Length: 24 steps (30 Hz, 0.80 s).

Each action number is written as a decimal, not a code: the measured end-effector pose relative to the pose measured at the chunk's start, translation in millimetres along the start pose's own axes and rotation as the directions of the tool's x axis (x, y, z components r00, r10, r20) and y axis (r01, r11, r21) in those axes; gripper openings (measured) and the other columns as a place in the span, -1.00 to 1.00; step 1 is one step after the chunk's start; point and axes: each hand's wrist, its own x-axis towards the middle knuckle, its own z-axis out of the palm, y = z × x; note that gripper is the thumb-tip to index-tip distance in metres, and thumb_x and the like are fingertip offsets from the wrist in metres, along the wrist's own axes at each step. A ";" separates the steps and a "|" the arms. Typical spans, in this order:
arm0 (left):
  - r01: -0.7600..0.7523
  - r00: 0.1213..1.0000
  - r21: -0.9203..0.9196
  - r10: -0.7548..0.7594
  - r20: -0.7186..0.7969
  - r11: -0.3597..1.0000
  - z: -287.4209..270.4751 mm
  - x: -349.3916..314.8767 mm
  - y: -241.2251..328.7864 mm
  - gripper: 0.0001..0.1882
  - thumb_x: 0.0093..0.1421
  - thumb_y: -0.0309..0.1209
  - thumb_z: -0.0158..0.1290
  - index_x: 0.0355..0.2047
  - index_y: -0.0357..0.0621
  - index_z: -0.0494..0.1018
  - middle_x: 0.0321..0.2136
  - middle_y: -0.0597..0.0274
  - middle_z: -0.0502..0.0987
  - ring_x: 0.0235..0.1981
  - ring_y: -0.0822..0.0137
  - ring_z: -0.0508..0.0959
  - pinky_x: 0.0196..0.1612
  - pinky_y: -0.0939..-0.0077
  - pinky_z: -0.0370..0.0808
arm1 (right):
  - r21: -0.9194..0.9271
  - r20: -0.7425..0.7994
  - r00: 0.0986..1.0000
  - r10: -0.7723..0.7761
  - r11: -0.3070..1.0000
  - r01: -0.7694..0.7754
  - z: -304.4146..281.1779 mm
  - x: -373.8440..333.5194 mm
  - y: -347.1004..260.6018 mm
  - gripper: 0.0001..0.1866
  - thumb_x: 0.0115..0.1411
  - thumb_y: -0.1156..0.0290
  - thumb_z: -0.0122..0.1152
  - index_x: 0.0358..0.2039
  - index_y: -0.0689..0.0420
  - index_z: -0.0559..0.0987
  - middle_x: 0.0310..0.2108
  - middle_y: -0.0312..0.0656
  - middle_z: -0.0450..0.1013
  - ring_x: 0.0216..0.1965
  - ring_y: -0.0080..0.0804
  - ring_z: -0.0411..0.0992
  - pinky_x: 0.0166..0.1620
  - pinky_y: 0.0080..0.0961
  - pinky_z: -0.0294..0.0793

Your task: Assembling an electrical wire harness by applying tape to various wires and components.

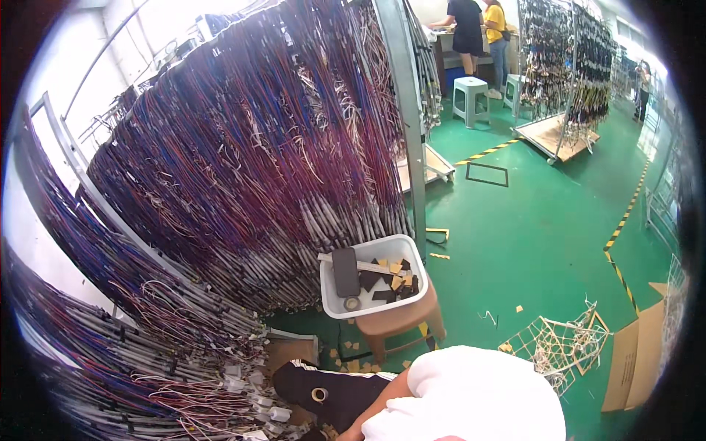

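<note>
Purple, red and blue wires bundled in grey sleeving [198, 367] hang low at the left, with small white plastic connectors [278, 414] at their ends. These appear to be the things nearest the work and lie close to a bare forearm [379, 410] that is cut off by the lower edge. The hands are out of view, so it cannot be told whether they are apart, together or closed on anything. A small ring-shaped roll of tape [318, 395] rests on a black trouser leg with white stripes [334, 389]; it would best be steadied before the knee is shifted. Bundles are best lifted by their sleeving, one at a time, so that connectors are not snagged.

On the right, reach is bounded by a brown plastic stool [404, 317] bearing a white rectangular plastic tub [379, 248]; its rim could be knocked by an elbow. Behind it a grey metal post [412, 110] rises beside the racked wires. The widest room is offered by the green floor [500, 257] right of the stool, though a white wire grid [555, 345] and brown cardboard [632, 360] should be stepped around.
</note>
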 end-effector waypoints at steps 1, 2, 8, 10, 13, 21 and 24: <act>-0.053 0.998 0.030 0.052 0.034 0.998 -6.0 -7.4 -7.5 -0.55 0.29 -0.07 -0.14 -0.06 -0.22 0.29 -0.53 0.14 0.41 -0.54 0.22 0.42 -0.49 0.30 0.42 | -0.009 0.007 1.000 0.003 1.000 -0.003 0.5 0.7 -1.2 -0.75 0.24 0.13 0.00 -0.43 -0.02 0.52 -0.74 -0.51 0.18 -0.76 -0.69 0.08 -0.68 -0.65 0.07; -0.107 0.992 0.058 0.103 0.071 0.993 -11.7 -14.9 -14.5 -0.56 0.29 -0.08 -0.14 -0.06 -0.22 0.29 -0.53 0.14 0.41 -0.53 0.22 0.42 -0.49 0.29 0.42 | -0.018 0.014 1.000 0.006 1.000 -0.006 0.9 0.8 -2.2 -0.75 0.24 0.13 0.00 -0.44 -0.01 0.52 -0.73 -0.50 0.19 -0.75 -0.69 0.09 -0.67 -0.65 0.08; -0.421 0.890 0.207 0.359 0.279 0.883 -62.0 -85.5 -56.5 -0.56 0.29 -0.09 -0.14 -0.06 -0.24 0.27 -0.52 0.13 0.40 -0.52 0.20 0.42 -0.48 0.25 0.42 | -0.091 0.074 0.996 0.055 0.995 -0.049 12.3 0.9 -11.4 -0.73 0.25 0.12 0.01 -0.44 0.00 0.53 -0.71 -0.48 0.23 -0.71 -0.67 0.13 -0.63 -0.63 0.13; -0.471 0.859 0.192 0.398 0.322 0.861 -34.7 -72.6 -19.5 -0.56 0.29 -0.10 -0.13 -0.06 -0.24 0.27 -0.52 0.13 0.40 -0.52 0.20 0.41 -0.48 0.24 0.42 | -0.090 0.065 0.996 0.064 0.994 -0.058 5.3 -4.4 -5.7 -0.72 0.25 0.12 0.01 -0.44 0.01 0.54 -0.70 -0.48 0.24 -0.70 -0.67 0.14 -0.61 -0.62 0.14; 0.515 0.445 -0.686 -0.845 -0.298 0.513 2.0 -36.6 68.8 -0.61 0.32 -0.11 -0.19 -0.10 -0.22 0.29 -0.70 0.31 0.29 -0.70 0.39 0.28 -0.68 0.46 0.28 | -0.101 0.077 0.994 0.081 0.992 -0.073 2.1 -6.0 -0.9 -0.71 0.26 0.12 0.01 -0.44 0.02 0.54 -0.68 -0.47 0.26 -0.68 -0.66 0.16 -0.59 -0.61 0.17; 0.425 0.478 -0.753 -0.831 -0.285 0.503 -0.2 -45.8 54.0 -0.61 0.31 -0.12 -0.16 -0.11 -0.20 0.32 -0.70 0.31 0.28 -0.68 0.38 0.31 -0.65 0.45 0.31 | -0.153 0.124 0.981 0.149 0.980 -0.129 4.2 -0.8 8.9 -0.69 0.27 0.12 0.02 -0.45 0.04 0.56 -0.65 -0.44 0.32 -0.63 -0.64 0.21 -0.53 -0.58 0.24; -0.517 0.817 0.061 0.471 0.332 0.854 -61.7 -51.9 -15.3 -0.60 0.30 -0.11 -0.13 -0.11 -0.21 0.32 -0.71 0.31 0.28 -0.68 0.38 0.31 -0.66 0.45 0.31 | -0.190 0.170 0.967 0.190 0.969 -0.157 14.6 10.6 7.6 -0.68 0.28 0.11 0.02 -0.45 0.05 0.56 -0.64 -0.43 0.34 -0.61 -0.63 0.23 -0.50 -0.57 0.26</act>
